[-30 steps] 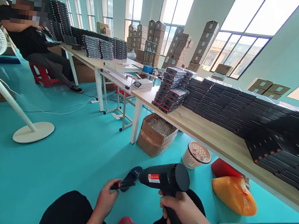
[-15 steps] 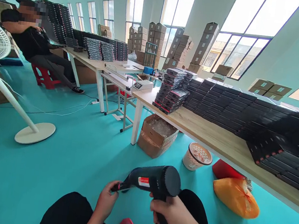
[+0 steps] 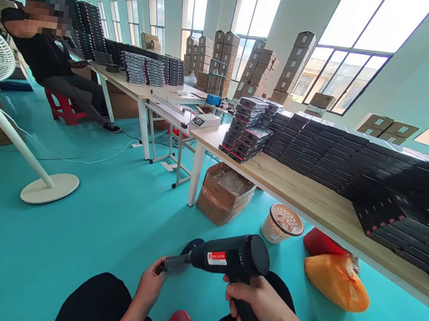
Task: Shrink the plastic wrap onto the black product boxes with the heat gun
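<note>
A black heat gun with a red and white label is in my right hand, whose fingers wrap round its handle. The gun's nozzle points left. My left hand, closed, pinches the end of a dark, flat item just in front of the nozzle. A round black shape shows behind the nozzle; what it belongs to is unclear. Both hands are above my knees, over the teal floor.
Stacks of black boxes stand on the wooden table at right. Below are a carton, a basket and an orange bag. A white fan stands left; a seated person is behind it.
The heat gun and my right hand have moved a little right and the gun is more level. More of the dark item in my left hand now shows. The seated person's arm has shifted.
</note>
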`<action>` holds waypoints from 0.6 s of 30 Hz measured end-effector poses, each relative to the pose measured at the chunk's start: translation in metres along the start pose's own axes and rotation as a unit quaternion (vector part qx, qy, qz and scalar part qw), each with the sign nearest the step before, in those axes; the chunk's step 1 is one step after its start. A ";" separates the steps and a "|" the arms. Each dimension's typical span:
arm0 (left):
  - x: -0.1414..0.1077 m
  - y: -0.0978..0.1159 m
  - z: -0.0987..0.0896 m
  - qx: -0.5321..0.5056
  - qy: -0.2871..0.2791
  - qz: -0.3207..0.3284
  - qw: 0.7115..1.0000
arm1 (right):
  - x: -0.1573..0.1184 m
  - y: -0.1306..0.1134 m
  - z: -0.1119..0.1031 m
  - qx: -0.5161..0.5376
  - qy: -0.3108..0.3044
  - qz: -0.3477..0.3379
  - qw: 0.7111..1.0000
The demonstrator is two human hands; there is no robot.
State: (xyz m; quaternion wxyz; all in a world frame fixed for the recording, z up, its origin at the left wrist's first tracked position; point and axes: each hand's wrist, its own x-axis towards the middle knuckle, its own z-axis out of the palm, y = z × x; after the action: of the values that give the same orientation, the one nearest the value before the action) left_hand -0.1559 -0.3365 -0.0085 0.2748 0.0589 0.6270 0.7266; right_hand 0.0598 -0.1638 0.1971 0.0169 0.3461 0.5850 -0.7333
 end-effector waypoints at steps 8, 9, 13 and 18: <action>-0.013 0.022 0.008 -0.223 0.016 -0.171 0.959 | 0.004 -0.016 0.010 0.069 -0.042 -0.027 0.996; -0.014 0.025 0.011 -0.233 0.017 -0.179 0.956 | 0.005 -0.017 0.015 0.054 -0.050 -0.026 0.997; -0.014 0.030 0.015 -0.253 0.029 -0.182 0.950 | 0.005 -0.008 0.024 0.003 -0.094 -0.003 0.996; -0.012 0.031 0.011 -0.265 0.062 -0.172 0.947 | -0.017 0.013 0.012 -0.063 -0.144 0.035 0.987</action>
State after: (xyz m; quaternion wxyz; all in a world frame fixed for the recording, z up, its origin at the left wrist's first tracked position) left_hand -0.1507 -0.3345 0.0265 0.3623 -0.1702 0.4277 0.8105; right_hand 0.0725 -0.1848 0.1958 0.1484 0.2557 0.6090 -0.7360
